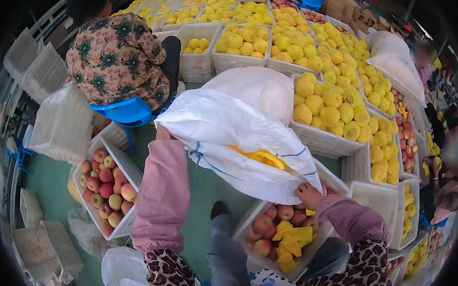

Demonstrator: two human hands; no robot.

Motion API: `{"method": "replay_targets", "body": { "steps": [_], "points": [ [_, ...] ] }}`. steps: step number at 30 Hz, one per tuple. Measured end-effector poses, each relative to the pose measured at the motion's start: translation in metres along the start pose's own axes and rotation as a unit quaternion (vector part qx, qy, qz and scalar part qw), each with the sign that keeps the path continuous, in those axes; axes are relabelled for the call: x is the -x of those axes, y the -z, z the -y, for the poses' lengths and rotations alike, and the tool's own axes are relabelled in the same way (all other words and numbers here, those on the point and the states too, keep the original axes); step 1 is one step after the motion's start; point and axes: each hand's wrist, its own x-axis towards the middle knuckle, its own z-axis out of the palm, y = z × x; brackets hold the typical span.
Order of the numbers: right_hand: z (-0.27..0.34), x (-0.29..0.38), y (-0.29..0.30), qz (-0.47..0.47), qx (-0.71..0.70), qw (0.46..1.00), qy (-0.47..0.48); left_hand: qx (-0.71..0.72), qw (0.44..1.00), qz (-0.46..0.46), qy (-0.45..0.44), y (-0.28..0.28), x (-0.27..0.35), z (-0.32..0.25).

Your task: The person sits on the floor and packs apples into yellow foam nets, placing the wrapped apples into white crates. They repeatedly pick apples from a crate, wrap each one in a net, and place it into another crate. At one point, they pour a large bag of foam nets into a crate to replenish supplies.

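Note:
A white woven sack (228, 123) with blue stitching and blue ties is stretched between my hands. Through its gaping side yellow foam fruit nets (263, 156) show. My left hand (163, 133) grips the sack's far left edge, its fingers mostly hidden by the cloth. My right hand (309, 196) pinches the sack's lower right corner. Just below that hand, between my legs, a white plastic crate (242, 236) holds red apples (263, 224) with loose yellow foam nets (292, 241) lying on them.
A crate of bare apples (107, 185) stands at left. A person in a flowered top (110, 60) sits on a blue chair (127, 112) ahead. Crates of netted apples (329, 109) fill the right and back, beside a full white sack (259, 88). Empty crates (60, 123) are stacked at left.

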Motion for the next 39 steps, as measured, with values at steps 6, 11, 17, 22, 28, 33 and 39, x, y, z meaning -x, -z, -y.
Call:
{"method": "replay_targets", "body": {
  "steps": [6,11,17,22,28,33,39],
  "points": [
    [0.054,-0.068,0.088,-0.411,-0.01,0.907,-0.085,-0.068,0.997,-0.04,0.025,0.005,0.026,0.021],
    [-0.012,-0.148,0.077,-0.37,0.015,0.878,-0.303,-0.193,0.974,0.081,0.087,0.035,0.026,0.002],
    [-0.11,-0.185,0.103,-0.275,-0.721,0.584,-0.252,-0.334,0.938,0.081,0.049,0.076,0.001,-0.015],
    [-0.118,-0.166,0.182,-0.359,-0.765,0.528,-0.079,-0.36,0.931,-0.008,0.058,0.11,0.015,-0.037],
    [-0.117,-0.142,0.174,-0.451,-0.392,0.758,-0.262,-0.187,0.982,-0.021,0.035,0.027,0.031,0.012],
    [0.076,-0.08,0.18,-0.568,-0.074,0.819,0.027,-0.107,0.994,0.019,0.02,-0.016,0.041,0.022],
    [0.075,-0.189,0.137,-0.334,-0.009,0.93,0.153,-0.066,0.993,0.088,0.049,-0.034,0.055,0.037]
  ]
}}
